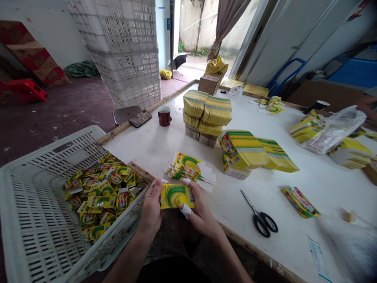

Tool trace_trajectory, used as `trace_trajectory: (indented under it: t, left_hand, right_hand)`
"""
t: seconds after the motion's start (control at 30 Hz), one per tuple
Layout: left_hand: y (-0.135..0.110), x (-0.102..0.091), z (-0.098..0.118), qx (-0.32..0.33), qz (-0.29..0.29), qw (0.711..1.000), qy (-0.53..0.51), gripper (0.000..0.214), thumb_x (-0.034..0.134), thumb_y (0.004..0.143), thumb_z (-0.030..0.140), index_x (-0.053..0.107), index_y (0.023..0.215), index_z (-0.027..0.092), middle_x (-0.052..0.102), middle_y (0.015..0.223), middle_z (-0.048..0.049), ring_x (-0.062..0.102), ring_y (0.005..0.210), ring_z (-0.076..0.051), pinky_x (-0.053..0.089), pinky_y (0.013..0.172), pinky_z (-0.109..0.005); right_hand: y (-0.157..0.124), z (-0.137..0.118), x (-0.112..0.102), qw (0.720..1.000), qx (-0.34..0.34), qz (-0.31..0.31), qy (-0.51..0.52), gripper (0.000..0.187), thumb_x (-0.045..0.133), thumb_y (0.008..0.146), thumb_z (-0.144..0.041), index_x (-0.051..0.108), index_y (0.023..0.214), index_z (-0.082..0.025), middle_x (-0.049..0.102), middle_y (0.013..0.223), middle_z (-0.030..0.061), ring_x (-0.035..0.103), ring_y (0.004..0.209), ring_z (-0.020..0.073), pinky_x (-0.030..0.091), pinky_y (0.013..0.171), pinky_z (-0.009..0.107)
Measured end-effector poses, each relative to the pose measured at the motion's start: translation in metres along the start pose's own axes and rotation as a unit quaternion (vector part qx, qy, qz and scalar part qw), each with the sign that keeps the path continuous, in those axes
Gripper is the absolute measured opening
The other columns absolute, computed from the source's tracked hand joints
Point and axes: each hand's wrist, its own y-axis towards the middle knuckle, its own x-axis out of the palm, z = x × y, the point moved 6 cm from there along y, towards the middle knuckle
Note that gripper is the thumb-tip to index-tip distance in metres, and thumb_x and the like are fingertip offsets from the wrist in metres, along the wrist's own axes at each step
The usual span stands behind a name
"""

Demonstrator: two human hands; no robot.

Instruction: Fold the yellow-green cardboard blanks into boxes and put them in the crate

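Observation:
Between my two hands, over the table's front edge, is a yellow and green printed carton (pixel 176 196), its broad face turned up. My left hand (pixel 152 205) grips its left end with the fingers closed. At the right end, the thumb and fingers of my right hand (pixel 198 206) hold it; white tape wraps some of their tips. Just beyond lies a small pile of flat, unfolded cartons (pixel 188 167). To the left, a white plastic crate (pixel 38 212) holds many small yellow cartons (pixel 103 188).
Stacked flat cartons (pixel 207 112) stand mid-table, with more bundles (pixel 244 147) to their right. Black-handled scissors (pixel 260 220) lie at the right front near a printed packet (pixel 300 201). A brown mug (pixel 164 116) and a phone (pixel 140 118) sit at the left edge. Tall crates (pixel 126 51) stand behind.

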Motion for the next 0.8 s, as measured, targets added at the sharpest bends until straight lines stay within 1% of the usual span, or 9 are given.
trace_trajectory:
  t: [0.1, 0.23, 0.33, 0.43, 0.5, 0.57, 0.67, 0.73, 0.8]
  left_hand:
    - [-0.004, 0.005, -0.003, 0.001, -0.016, 1.000, -0.005, 0.044, 0.077, 0.060, 0.053, 0.062, 0.076, 0.015, 0.065, 0.067, 0.0031, 0.061, 0.060, -0.012, 0.049, 0.057, -0.021]
    - [-0.010, 0.005, -0.011, -0.001, -0.026, 1.000, -0.011, 0.038, 0.075, 0.066, 0.049, 0.062, 0.081, 0.017, 0.067, 0.072, 0.0029, 0.064, 0.066, -0.014, 0.051, 0.062, -0.023]
    - [-0.014, 0.006, -0.015, -0.007, -0.034, 0.999, -0.020, 0.036, 0.072, 0.069, 0.050, 0.062, 0.084, 0.018, 0.068, 0.074, 0.0022, 0.065, 0.069, -0.015, 0.052, 0.064, -0.025]
    - [-0.016, 0.006, -0.018, -0.005, -0.027, 0.999, -0.018, 0.037, 0.073, 0.067, 0.050, 0.062, 0.084, 0.019, 0.069, 0.076, 0.0010, 0.066, 0.072, -0.017, 0.052, 0.064, -0.026]
    - [-0.018, 0.006, -0.019, -0.006, -0.027, 0.999, -0.018, 0.036, 0.073, 0.068, 0.049, 0.062, 0.084, 0.019, 0.069, 0.076, 0.0004, 0.066, 0.072, -0.018, 0.052, 0.062, -0.025]
    - [-0.022, 0.007, -0.022, -0.010, -0.036, 0.999, -0.019, 0.032, 0.071, 0.071, 0.049, 0.062, 0.085, 0.020, 0.068, 0.075, 0.0007, 0.066, 0.070, -0.017, 0.051, 0.060, -0.024]
    - [-0.026, 0.008, -0.024, -0.015, -0.050, 0.999, -0.015, 0.028, 0.066, 0.077, 0.048, 0.062, 0.088, 0.022, 0.068, 0.074, 0.0018, 0.065, 0.065, -0.015, 0.050, 0.056, -0.023]
    - [-0.026, 0.007, -0.024, -0.018, -0.047, 0.999, -0.010, 0.028, 0.065, 0.078, 0.048, 0.062, 0.089, 0.022, 0.068, 0.073, 0.0018, 0.065, 0.062, -0.014, 0.050, 0.054, -0.022]
    - [-0.022, 0.005, -0.020, -0.016, -0.035, 0.999, -0.011, 0.030, 0.067, 0.077, 0.047, 0.062, 0.089, 0.021, 0.068, 0.073, 0.0020, 0.064, 0.061, -0.013, 0.049, 0.053, -0.021]
  right_hand:
    - [0.000, 0.005, 0.001, 0.998, 0.024, 0.040, 0.036, 0.054, 0.058, 0.086, -0.028, 0.036, 0.135, -0.023, 0.048, 0.133, 0.0097, 0.048, 0.124, 0.0247, 0.040, 0.104, 0.036]
    - [-0.001, 0.012, -0.003, 0.978, 0.047, 0.140, 0.146, 0.046, 0.058, 0.086, -0.031, 0.041, 0.128, -0.025, 0.057, 0.122, 0.0077, 0.058, 0.109, 0.0227, 0.049, 0.094, 0.035]
    - [-0.001, 0.014, -0.006, 0.972, 0.051, 0.181, 0.144, 0.038, 0.061, 0.084, -0.029, 0.047, 0.119, -0.026, 0.061, 0.113, 0.0055, 0.062, 0.098, 0.0207, 0.052, 0.085, 0.033]
    - [-0.001, 0.012, -0.008, 0.975, 0.048, 0.197, 0.093, 0.035, 0.064, 0.082, -0.026, 0.050, 0.114, -0.025, 0.062, 0.110, 0.0052, 0.062, 0.096, 0.0204, 0.052, 0.082, 0.032]
    - [-0.001, 0.011, -0.010, 0.973, 0.047, 0.204, 0.095, 0.037, 0.064, 0.082, -0.028, 0.049, 0.116, -0.024, 0.062, 0.111, 0.0063, 0.062, 0.097, 0.0209, 0.052, 0.083, 0.033]
    - [-0.002, 0.011, -0.011, 0.967, 0.059, 0.223, 0.106, 0.035, 0.062, 0.083, -0.030, 0.050, 0.115, -0.022, 0.063, 0.106, 0.0066, 0.063, 0.091, 0.0208, 0.053, 0.079, 0.033]
    - [-0.002, 0.011, -0.016, 0.958, 0.076, 0.268, 0.071, 0.025, 0.063, 0.083, -0.033, 0.055, 0.103, -0.021, 0.064, 0.096, 0.0057, 0.063, 0.084, 0.0203, 0.053, 0.073, 0.031]
    - [-0.001, 0.009, -0.015, 0.960, 0.069, 0.260, 0.072, 0.032, 0.066, 0.081, -0.036, 0.055, 0.107, -0.021, 0.065, 0.102, 0.0069, 0.063, 0.089, 0.0217, 0.054, 0.076, 0.032]
    - [0.001, 0.010, -0.011, 0.967, 0.055, 0.209, 0.136, 0.050, 0.064, 0.082, -0.042, 0.047, 0.124, -0.022, 0.062, 0.117, 0.0096, 0.063, 0.102, 0.0246, 0.054, 0.083, 0.036]
